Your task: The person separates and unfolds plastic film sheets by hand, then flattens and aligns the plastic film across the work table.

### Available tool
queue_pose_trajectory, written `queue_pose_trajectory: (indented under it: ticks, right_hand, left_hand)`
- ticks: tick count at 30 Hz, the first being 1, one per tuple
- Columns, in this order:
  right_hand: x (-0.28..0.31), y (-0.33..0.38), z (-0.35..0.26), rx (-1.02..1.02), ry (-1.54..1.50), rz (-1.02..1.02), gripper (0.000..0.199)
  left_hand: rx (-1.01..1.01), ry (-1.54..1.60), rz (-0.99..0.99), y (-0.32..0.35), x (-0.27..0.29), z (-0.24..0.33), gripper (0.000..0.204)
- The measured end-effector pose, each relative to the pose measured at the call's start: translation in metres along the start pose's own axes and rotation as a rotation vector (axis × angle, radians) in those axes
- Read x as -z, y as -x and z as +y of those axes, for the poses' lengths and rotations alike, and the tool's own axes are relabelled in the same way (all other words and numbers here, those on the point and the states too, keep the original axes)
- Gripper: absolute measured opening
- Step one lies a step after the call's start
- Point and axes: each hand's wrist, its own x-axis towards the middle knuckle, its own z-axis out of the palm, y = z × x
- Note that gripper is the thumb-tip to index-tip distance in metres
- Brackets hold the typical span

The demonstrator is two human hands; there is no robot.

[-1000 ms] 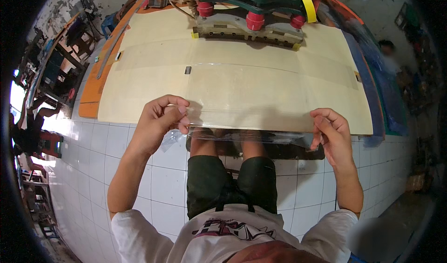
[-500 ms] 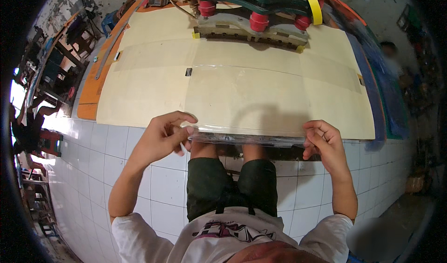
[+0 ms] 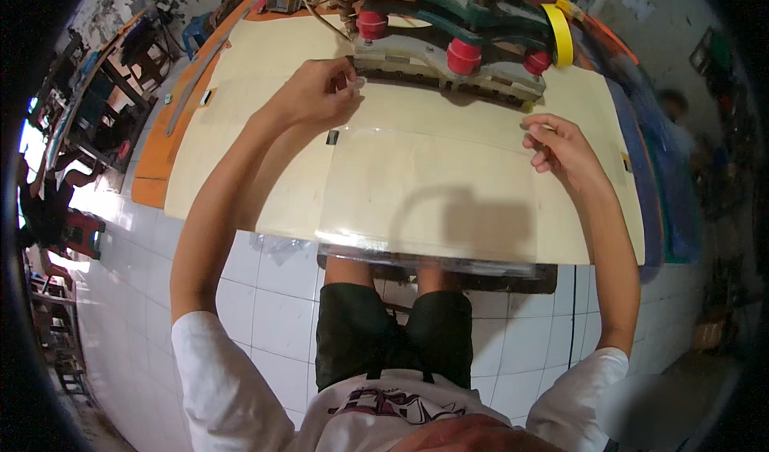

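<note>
A clear plastic sheet (image 3: 432, 204) lies over a cream-coloured board (image 3: 272, 172), its shiny near edge hanging past the board's front. My left hand (image 3: 320, 92) reaches to the left end of the clamp-like machine's long jaw (image 3: 448, 84). Its thumb and fingertips pinch what looks like a glinting corner of clear plastic. Below the jaw's right end, my right hand (image 3: 561, 148) hovers above the board with curled fingers and thumb near the index finger. Whatever it pinches is too thin to make out.
The green machine (image 3: 432, 8) with red knobs (image 3: 465, 56) stands across the back. A yellow tape ring (image 3: 558, 36) hangs at its right. A metal ruler (image 3: 192, 92) lies on the orange board (image 3: 152, 168) at left. Blue plastic sheeting (image 3: 653, 180) drapes at right.
Both hands have left the sheet's near edge and moved away from me toward the machine, the left one farther. The near edge now hangs over the front by itself. The view has shifted slightly.
</note>
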Motion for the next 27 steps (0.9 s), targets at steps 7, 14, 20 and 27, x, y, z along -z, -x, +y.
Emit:
queue_pose_trajectory:
  ticks: [7,14,20,27]
  right_hand:
    - [0.008,-0.021,0.003,0.076,0.141,-0.036,0.021]
    - [0.001,-0.026,0.010,0.070,0.089,0.010,0.016]
    - [-0.002,-0.024,0.011,0.066,0.067,0.023,0.017]
    - [-0.003,-0.023,0.015,0.097,0.039,0.007,0.017]
  left_hand:
    - [0.255,0.337,0.084,0.010,-0.010,-0.005,0.014]
    - [0.174,0.273,0.105,0.008,-0.015,-0.008,0.010]
    - [0.169,0.275,0.093,0.009,-0.016,-0.010,0.011]
    - [0.196,0.297,0.070,0.012,-0.018,-0.016,0.011]
